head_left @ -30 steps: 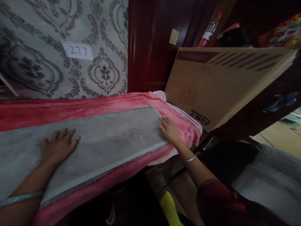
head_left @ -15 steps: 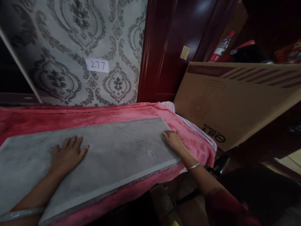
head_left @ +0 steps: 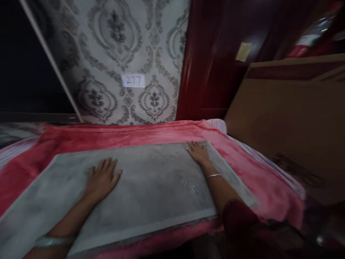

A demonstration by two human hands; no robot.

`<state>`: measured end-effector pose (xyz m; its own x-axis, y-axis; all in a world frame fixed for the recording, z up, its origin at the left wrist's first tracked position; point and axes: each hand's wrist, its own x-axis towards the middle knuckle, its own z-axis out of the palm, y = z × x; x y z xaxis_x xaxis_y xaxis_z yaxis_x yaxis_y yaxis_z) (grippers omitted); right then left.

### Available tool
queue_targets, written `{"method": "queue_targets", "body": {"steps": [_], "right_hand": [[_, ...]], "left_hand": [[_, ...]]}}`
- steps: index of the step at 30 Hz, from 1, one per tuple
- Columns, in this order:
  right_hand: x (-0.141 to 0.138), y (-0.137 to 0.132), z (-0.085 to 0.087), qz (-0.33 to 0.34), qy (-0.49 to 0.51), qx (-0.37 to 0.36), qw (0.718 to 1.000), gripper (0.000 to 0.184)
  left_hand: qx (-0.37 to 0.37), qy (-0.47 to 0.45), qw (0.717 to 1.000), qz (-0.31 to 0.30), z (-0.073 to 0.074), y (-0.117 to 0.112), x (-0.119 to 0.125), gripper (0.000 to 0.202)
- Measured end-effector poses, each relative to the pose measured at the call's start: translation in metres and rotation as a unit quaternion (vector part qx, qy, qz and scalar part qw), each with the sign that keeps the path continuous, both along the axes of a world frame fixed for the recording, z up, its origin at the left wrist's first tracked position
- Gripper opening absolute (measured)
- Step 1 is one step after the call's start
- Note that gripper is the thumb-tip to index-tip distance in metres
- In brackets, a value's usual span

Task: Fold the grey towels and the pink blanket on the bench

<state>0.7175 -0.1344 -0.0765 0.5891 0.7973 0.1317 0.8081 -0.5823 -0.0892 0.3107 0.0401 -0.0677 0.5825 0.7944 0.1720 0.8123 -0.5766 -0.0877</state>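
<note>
I see a soft, flat gray cloth [head_left: 156,190] lying on a fuzzy pink blanket [head_left: 161,135]. Counting from the gray cloth's middle, the person's bare left hand [head_left: 101,180] is between nine and ten o'clock, and the bare right hand [head_left: 198,153] is at two. Both lie palm down on the cloth, fingers spread, grabbing nothing. Past the blanket, at two o'clock, leans a big brown cardboard box [head_left: 280,115]. A white paper card [head_left: 133,80] reading 277 is on the wall at twelve.
</note>
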Motion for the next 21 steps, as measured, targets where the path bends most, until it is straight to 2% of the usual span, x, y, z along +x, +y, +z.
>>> {"method": "queue_targets", "body": {"steps": [3, 5, 9, 12, 17, 21], "right_hand": [[0.005, -0.001, -0.013, -0.001, -0.024, 0.000, 1.000, 0.057], [0.011, 0.002, -0.021, -0.002, -0.026, 0.003, 1.000, 0.058], [0.021, 0.005, -0.035, 0.010, -0.029, 0.005, 1.000, 0.064], [0.025, 0.003, -0.041, 0.014, -0.031, 0.008, 0.999, 0.067], [0.033, 0.008, -0.052, 0.014, -0.027, 0.030, 0.999, 0.070], [0.069, 0.003, -0.065, 0.040, -0.009, 0.028, 0.999, 0.075]], "left_hand": [[-0.057, 0.009, 0.998, 0.016, 0.005, -0.002, 0.001, 0.066], [-0.098, -0.002, 0.995, 0.006, 0.008, 0.004, 0.002, 0.068], [-0.105, -0.010, 0.994, -0.019, 0.011, 0.036, 0.001, 0.068], [-0.125, 0.016, 0.992, -0.012, 0.013, 0.066, -0.015, 0.069], [-0.119, 0.006, 0.985, 0.125, 0.021, 0.106, -0.075, 0.070], [-0.118, -0.009, 0.972, 0.205, 0.022, 0.122, -0.108, 0.071]]}}
